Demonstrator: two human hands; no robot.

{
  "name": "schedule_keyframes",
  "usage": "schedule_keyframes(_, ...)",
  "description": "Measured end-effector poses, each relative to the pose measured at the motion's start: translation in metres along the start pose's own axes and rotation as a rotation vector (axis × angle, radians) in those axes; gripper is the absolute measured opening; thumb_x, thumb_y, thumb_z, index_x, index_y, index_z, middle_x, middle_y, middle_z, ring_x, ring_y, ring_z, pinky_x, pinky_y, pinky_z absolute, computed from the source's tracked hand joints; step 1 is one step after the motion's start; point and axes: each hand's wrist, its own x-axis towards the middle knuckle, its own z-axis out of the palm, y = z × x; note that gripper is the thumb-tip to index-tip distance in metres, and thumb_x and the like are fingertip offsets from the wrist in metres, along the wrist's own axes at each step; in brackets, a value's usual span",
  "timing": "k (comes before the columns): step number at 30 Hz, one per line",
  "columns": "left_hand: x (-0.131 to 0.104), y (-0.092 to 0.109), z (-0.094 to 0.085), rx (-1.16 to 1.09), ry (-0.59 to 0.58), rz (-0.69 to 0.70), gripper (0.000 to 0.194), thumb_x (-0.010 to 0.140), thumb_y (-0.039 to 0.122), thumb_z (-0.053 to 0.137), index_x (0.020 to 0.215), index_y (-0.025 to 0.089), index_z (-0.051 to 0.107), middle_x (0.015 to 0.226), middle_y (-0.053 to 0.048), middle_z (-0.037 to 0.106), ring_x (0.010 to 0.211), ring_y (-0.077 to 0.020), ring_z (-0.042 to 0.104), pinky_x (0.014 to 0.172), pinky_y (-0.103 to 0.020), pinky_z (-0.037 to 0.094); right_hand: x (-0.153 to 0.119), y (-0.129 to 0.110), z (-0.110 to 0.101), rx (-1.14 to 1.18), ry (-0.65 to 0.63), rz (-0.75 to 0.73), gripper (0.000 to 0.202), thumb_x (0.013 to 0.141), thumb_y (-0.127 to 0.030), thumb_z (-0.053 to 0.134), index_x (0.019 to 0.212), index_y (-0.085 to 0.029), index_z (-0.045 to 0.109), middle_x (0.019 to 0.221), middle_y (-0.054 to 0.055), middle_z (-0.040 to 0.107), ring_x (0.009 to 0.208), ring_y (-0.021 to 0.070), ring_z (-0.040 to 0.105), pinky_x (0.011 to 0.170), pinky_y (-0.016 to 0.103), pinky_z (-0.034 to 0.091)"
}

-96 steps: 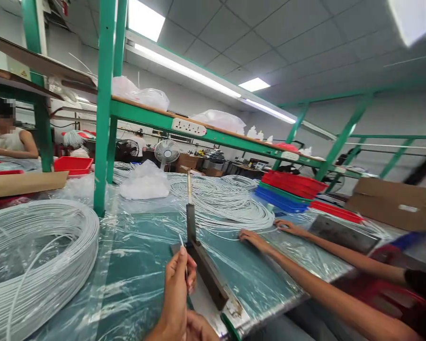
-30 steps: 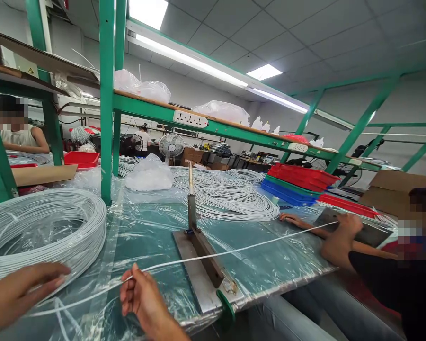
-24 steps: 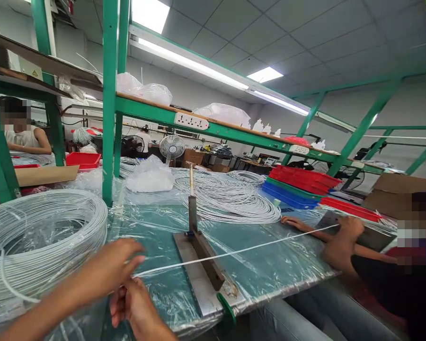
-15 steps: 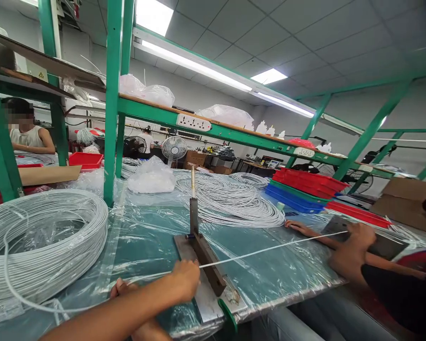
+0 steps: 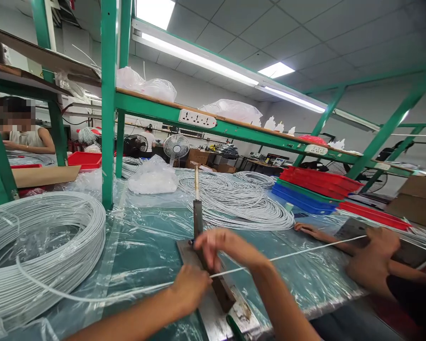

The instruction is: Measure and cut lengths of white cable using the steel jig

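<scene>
My left hand is closed round a white cable beside the metal cutter. The cable runs from the large coil on the left, through my left hand and across the cutter, to another person's hand at the right. My right hand, slightly blurred, hovers over the cutter with its fingers bent and apart, holding nothing visible. The cutter has a steel base, a dark bar and an upright lever, whose foot is partly hidden by my right hand.
Loose white coils lie at the table's middle back, beside a plastic bag. Stacked red and blue trays stand at the right back. A green post rises on the left; the other person's second hand rests on the table.
My right hand has moved from below my left forearm up and right over the cutter. My left hand, still round the cable, is slightly lower and further right. The view has shifted a little.
</scene>
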Motion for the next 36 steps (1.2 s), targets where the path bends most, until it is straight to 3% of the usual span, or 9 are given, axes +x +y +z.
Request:
schedule_keyframes(3,-0.002,0.002,-0.001,0.089,-0.042,0.016,0.034,0.085,0.01,0.039,0.116,0.01,0.054,0.092,-0.022,0.065,0.09,-0.0374,0.06,0.078,-0.05,0.044,0.063,-0.017,-0.051,0.012,0.058,0.12,0.034,0.088,-0.037,0.044,0.106,-0.011,0.057,0.051,-0.006,0.053,0.037,0.0028,0.043,0.037,0.014,0.032)
schedule_keyframes(6,0.002,0.001,0.0,0.077,-0.068,-0.019,0.039,0.076,-0.002,0.04,0.109,0.007,0.057,0.095,-0.023,0.064,0.094,-0.0376,0.059,0.08,-0.05,0.044,0.127,-0.014,-0.072,-0.017,0.149,0.246,0.036,0.091,-0.038,0.04,0.11,-0.009,0.05,0.05,-0.006,0.048,0.035,0.0033,0.036,0.034,0.016,0.026)
schedule_keyframes(9,0.011,-0.002,0.005,-0.032,-0.04,-0.088,0.034,0.074,-0.003,0.041,0.097,0.008,0.063,0.097,-0.019,0.064,0.094,-0.0317,0.059,0.08,-0.04,0.045,0.168,0.0,-0.071,-0.015,0.159,0.34,0.04,0.09,-0.047,0.037,0.101,-0.011,0.051,0.055,-0.006,0.046,0.035,0.0036,0.032,0.034,0.018,0.025)
schedule_keyframes(14,0.025,-0.01,0.012,-0.386,0.024,-0.251,0.025,0.077,0.004,0.045,0.083,0.011,0.068,0.077,-0.006,0.066,0.074,-0.0168,0.059,0.06,-0.023,0.039,0.2,0.003,-0.062,0.08,0.097,0.397,0.047,0.089,-0.056,0.032,0.086,-0.013,0.052,0.055,-0.007,0.039,0.036,0.0031,0.023,0.034,0.018,0.023)
schedule_keyframes(18,0.035,-0.014,0.012,-0.57,-0.007,-0.334,0.022,0.072,0.004,0.049,0.073,0.009,0.07,0.047,0.003,0.048,0.048,-0.01,0.043,0.047,-0.022,0.026,0.21,-0.006,-0.057,0.145,0.063,0.45,0.05,0.088,-0.057,0.03,0.079,-0.013,0.052,0.054,-0.007,0.039,0.037,0.0032,0.023,0.034,0.018,0.022)
schedule_keyframes(23,0.044,-0.012,0.023,-0.652,0.123,-0.41,0.033,0.076,0.031,0.062,0.049,0.011,0.058,0.042,0.005,0.037,0.044,-0.0083,0.032,0.047,-0.024,0.022,0.198,-0.014,-0.055,0.217,0.082,0.442,0.054,0.088,-0.06,0.023,0.081,-0.014,0.05,0.053,-0.006,0.039,0.036,0.0035,0.023,0.035,0.018,0.02)
schedule_keyframes(27,0.047,-0.01,0.033,-0.623,0.228,-0.466,0.042,0.069,0.037,0.069,0.043,0.014,0.046,0.042,0.006,0.037,0.046,-0.0088,0.035,0.046,-0.025,0.02,0.163,-0.029,-0.065,0.304,0.082,0.359,0.059,0.088,-0.06,0.012,0.088,-0.015,0.05,0.046,-0.005,0.04,0.034,0.0041,0.024,0.037,0.016,0.017)
schedule_keyframes(32,0.046,-0.01,0.031,-0.52,0.304,-0.498,0.036,0.066,0.036,0.071,0.046,0.016,0.049,0.047,0.004,0.045,0.05,-0.0109,0.044,0.048,-0.025,0.022,0.085,-0.051,-0.089,0.387,0.113,0.29,0.062,0.087,-0.061,0.014,0.1,-0.016,0.054,0.054,0.003,0.055,0.04,0.0073,0.041,0.04,0.015,0.029)
schedule_keyframes(36,0.045,-0.011,0.029,-0.431,0.302,-0.508,0.029,0.066,0.037,0.069,0.05,0.017,0.055,0.052,0.002,0.054,0.054,-0.0131,0.051,0.048,-0.024,0.025,0.009,-0.054,-0.102,0.452,0.202,0.365,0.054,0.087,-0.057,0.026,0.103,-0.016,0.058,0.068,0.01,0.064,0.048,0.0109,0.053,0.04,0.017,0.033)
